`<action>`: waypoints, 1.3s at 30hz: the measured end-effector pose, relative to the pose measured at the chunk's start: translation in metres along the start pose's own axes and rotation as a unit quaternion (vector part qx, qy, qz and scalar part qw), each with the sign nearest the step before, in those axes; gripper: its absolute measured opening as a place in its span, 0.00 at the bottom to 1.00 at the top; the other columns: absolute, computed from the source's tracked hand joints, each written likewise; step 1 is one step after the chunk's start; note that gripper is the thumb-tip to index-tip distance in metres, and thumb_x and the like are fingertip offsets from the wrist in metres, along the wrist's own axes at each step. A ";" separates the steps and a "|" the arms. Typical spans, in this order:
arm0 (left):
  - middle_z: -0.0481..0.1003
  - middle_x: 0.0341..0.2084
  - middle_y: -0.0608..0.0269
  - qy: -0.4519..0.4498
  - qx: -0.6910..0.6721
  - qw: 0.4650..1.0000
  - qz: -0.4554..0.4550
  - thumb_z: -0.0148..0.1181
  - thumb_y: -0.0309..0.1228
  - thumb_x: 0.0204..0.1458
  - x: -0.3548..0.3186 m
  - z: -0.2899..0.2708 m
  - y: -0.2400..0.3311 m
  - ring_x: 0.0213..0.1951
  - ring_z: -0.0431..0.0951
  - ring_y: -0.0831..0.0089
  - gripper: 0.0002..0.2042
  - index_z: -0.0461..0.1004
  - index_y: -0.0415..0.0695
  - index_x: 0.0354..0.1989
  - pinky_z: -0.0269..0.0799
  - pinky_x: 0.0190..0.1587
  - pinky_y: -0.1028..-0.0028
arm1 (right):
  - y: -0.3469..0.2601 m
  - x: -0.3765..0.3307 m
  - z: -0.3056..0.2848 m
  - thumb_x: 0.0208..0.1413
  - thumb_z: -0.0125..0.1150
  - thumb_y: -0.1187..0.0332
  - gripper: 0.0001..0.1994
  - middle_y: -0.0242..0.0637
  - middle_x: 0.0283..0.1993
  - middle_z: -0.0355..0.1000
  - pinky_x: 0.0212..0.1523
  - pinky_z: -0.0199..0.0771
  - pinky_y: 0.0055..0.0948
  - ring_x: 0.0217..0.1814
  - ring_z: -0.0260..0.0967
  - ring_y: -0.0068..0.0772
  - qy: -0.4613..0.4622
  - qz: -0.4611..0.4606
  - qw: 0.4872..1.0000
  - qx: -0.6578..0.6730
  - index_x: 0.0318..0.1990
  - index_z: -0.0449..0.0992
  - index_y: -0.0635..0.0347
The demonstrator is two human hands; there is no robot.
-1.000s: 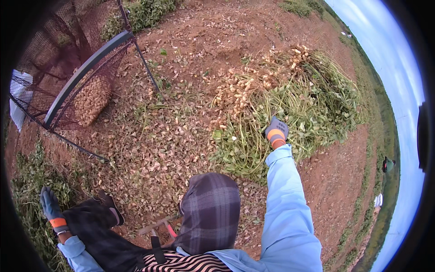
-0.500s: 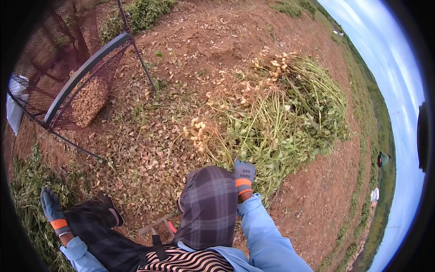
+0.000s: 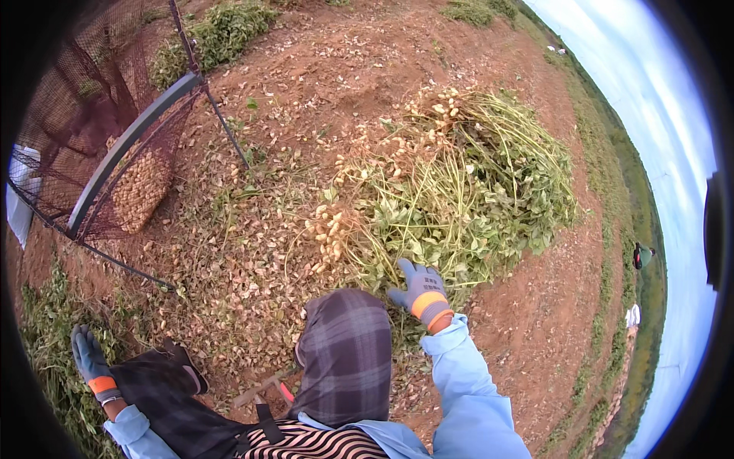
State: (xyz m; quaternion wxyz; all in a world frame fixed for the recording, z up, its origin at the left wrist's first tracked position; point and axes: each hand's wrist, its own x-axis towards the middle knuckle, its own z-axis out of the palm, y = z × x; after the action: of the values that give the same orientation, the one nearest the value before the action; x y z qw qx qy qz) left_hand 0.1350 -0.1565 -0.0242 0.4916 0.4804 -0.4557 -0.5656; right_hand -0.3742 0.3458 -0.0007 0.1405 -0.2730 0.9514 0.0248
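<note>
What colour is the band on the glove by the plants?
Orange, on a grey-blue glove on the right hand, beside the pile of pulled plants. The head view shows it.

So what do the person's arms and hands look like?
Both hands wear grey-blue work gloves with a bright orange band at the wrist: the left hand and the right hand. Both arms are covered by light blue long sleeves, loose and a bit crumpled, with the cuffs meeting the gloves.

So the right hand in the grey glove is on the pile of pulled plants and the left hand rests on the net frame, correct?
Not quite. In the head view the left hand is down on the weedy ground, well clear of the net frame. The right hand in its grey glove is indeed at the pile of pulled plants.
</note>
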 end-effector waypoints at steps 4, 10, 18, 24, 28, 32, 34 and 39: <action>0.68 0.46 0.68 0.012 0.007 1.000 -0.015 0.48 0.36 0.55 -0.001 0.006 0.005 0.41 0.69 0.83 0.17 0.63 0.46 0.53 0.65 0.40 0.85 | 0.016 0.020 -0.110 0.47 0.50 0.51 0.23 0.44 0.39 0.71 0.40 0.67 0.36 0.38 0.70 0.43 0.084 0.109 0.972 0.191 0.50 0.67 0.49; 0.68 0.46 0.68 0.002 0.017 1.000 -0.014 0.48 0.36 0.55 0.003 0.016 0.002 0.41 0.69 0.82 0.17 0.63 0.47 0.53 0.65 0.41 0.85 | 0.116 0.128 -0.217 0.40 0.62 0.54 0.33 0.43 0.57 0.57 0.55 0.56 0.39 0.58 0.53 0.46 0.422 0.160 0.885 -0.115 0.56 0.59 0.48; 0.68 0.47 0.66 0.022 0.058 0.998 -0.008 0.48 0.36 0.55 0.010 -0.014 0.000 0.44 0.69 0.80 0.18 0.62 0.47 0.54 0.64 0.43 0.83 | 0.220 0.210 -0.156 0.28 0.69 0.45 0.55 0.51 0.60 0.52 0.58 0.54 0.38 0.62 0.51 0.48 0.092 0.295 0.950 -0.032 0.63 0.41 0.57; 0.68 0.47 0.66 0.045 0.058 0.997 0.006 0.47 0.36 0.55 0.004 -0.018 0.011 0.44 0.68 0.80 0.18 0.62 0.46 0.54 0.63 0.44 0.83 | 0.196 0.203 -0.047 0.39 0.63 0.51 0.51 0.51 0.55 0.61 0.52 0.62 0.37 0.53 0.63 0.47 0.030 0.381 0.923 0.041 0.64 0.31 0.53; 0.68 0.47 0.66 0.056 0.090 0.994 0.001 0.48 0.36 0.55 0.008 -0.016 0.009 0.45 0.68 0.80 0.18 0.62 0.47 0.54 0.63 0.44 0.82 | 0.198 0.196 -0.037 0.42 0.60 0.61 0.44 0.47 0.43 0.70 0.45 0.66 0.36 0.43 0.70 0.43 0.104 0.350 0.929 0.054 0.64 0.38 0.49; 0.68 0.47 0.66 0.025 0.069 0.997 0.012 0.49 0.36 0.54 0.014 -0.029 0.003 0.43 0.69 0.80 0.18 0.63 0.47 0.53 0.65 0.43 0.82 | 0.177 0.186 -0.036 0.44 0.55 0.65 0.35 0.46 0.44 0.70 0.45 0.66 0.38 0.45 0.69 0.44 0.098 0.335 0.935 0.067 0.62 0.47 0.48; 0.68 0.46 0.65 0.025 0.055 0.998 0.009 0.50 0.35 0.54 0.005 -0.008 0.002 0.43 0.69 0.80 0.18 0.63 0.46 0.53 0.65 0.42 0.83 | 0.168 0.174 -0.034 0.42 0.55 0.65 0.32 0.46 0.47 0.68 0.47 0.65 0.37 0.48 0.67 0.45 0.092 0.316 0.942 0.068 0.59 0.55 0.50; 0.69 0.45 0.66 0.027 0.012 0.999 0.017 0.49 0.34 0.54 0.004 -0.009 0.000 0.41 0.70 0.82 0.17 0.64 0.46 0.52 0.66 0.40 0.85 | 0.124 0.136 -0.037 0.39 0.55 0.64 0.29 0.43 0.49 0.67 0.49 0.64 0.37 0.51 0.65 0.44 0.047 0.277 0.954 0.107 0.55 0.61 0.51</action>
State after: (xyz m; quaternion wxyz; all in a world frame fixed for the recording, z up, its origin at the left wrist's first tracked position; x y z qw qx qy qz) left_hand 0.1435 -0.1609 -0.0252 0.5073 0.4937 -0.4571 -0.5385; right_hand -0.5589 0.3770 -0.0072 0.1113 0.0174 0.9923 -0.0521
